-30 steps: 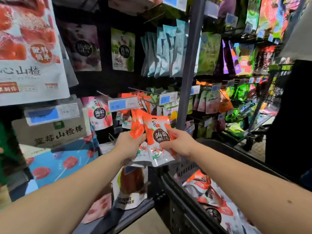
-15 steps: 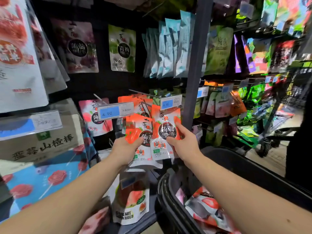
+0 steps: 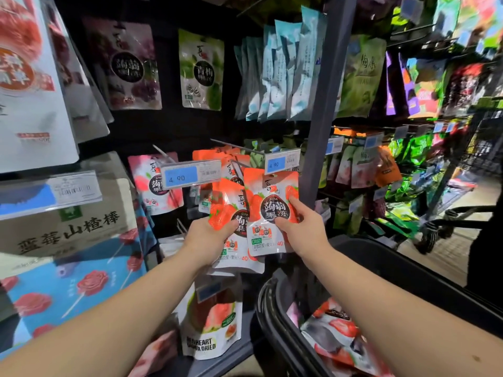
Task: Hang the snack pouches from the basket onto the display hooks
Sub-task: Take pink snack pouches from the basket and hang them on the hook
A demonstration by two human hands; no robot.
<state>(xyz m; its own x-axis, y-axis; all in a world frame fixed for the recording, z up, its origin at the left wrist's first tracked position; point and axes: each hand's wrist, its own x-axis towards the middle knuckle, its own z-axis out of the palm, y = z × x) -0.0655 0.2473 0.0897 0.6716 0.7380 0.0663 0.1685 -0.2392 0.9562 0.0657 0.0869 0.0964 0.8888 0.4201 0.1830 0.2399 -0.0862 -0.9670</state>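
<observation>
The strawberry-red snack pouch [image 3: 272,213] sits just past the centre of your view, upright and facing you. Its top edge is tucked just under a blue price tag [image 3: 281,164] marked 4.90. Your right grip [image 3: 302,229] is closed on it, with the thumb pressed on the front below the dark round label and the fingers running up its three o'clock edge. A second pouch [image 3: 231,221] of the same kind lies at its nine o'clock, partly overlapped by it. Your left grip [image 3: 209,235] holds this one, thumb curled across its front. Behind both, at twelve o'clock, more orange pouches [image 3: 209,156] already hang on a thin metal hook [image 3: 236,145] that slants toward the tag. You cannot tell whether either held pouch is threaded on a hook. A second price tag [image 3: 190,174] hangs at ten o'clock of the held pair, in front of a pink pouch [image 3: 152,180]. The dark basket [image 3: 272,308] is at five o'clock, its rim just below your right forearm, with more red-and-white pouches [image 3: 337,330] lying flat inside. A grey upright post [image 3: 326,104] rises at one o'clock, with pale blue pouches [image 3: 283,72] hanging just to its nine o'clock side.
</observation>
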